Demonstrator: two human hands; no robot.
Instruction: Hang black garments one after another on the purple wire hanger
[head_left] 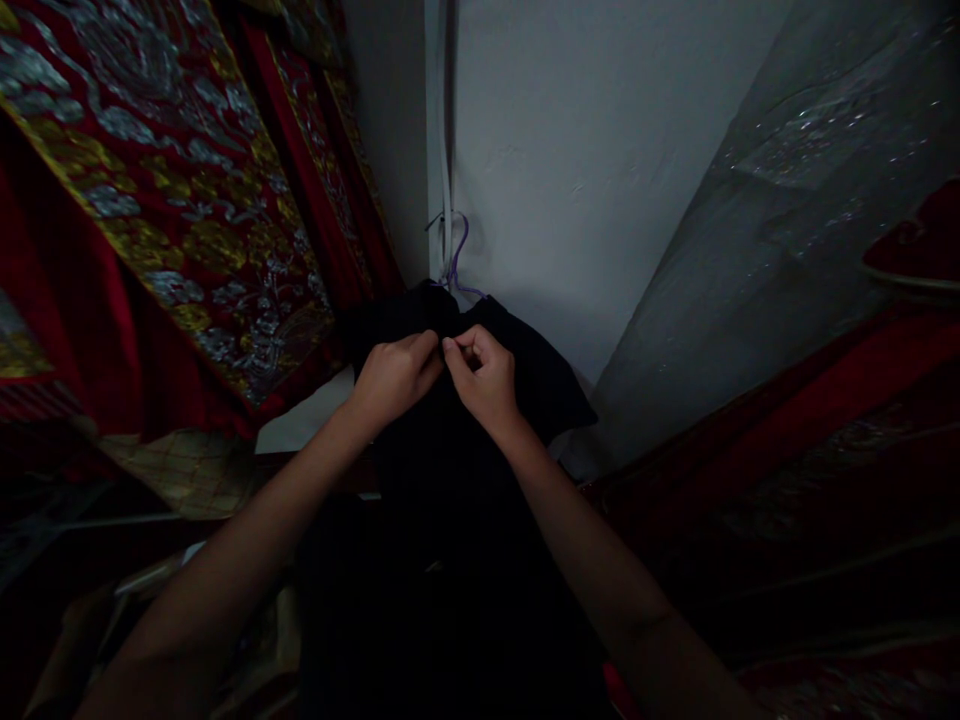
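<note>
A dark short-sleeved shirt (pixel 541 370) hangs on a purple hanger (pixel 461 245) against the wall in front of me. Just below its collar, my left hand (pixel 399 375) is closed in a pinch on the cloth. My right hand (pixel 484 372) pinches the front of the shirt right beside it, thumb and forefinger together, and the fingertips of both hands nearly meet. Whether a button lies between the fingers is too dark to make out. Below the hands, the lower part of the shirt fades into shadow.
Red cloth with gold and silver embroidery (pixel 172 190) hangs at the left. A clear plastic sheet (pixel 780 200) and more red cloth (pixel 795 400) are at the right. A pale pipe or cable (pixel 444 110) runs down the white wall (pixel 592 120) to the hanger.
</note>
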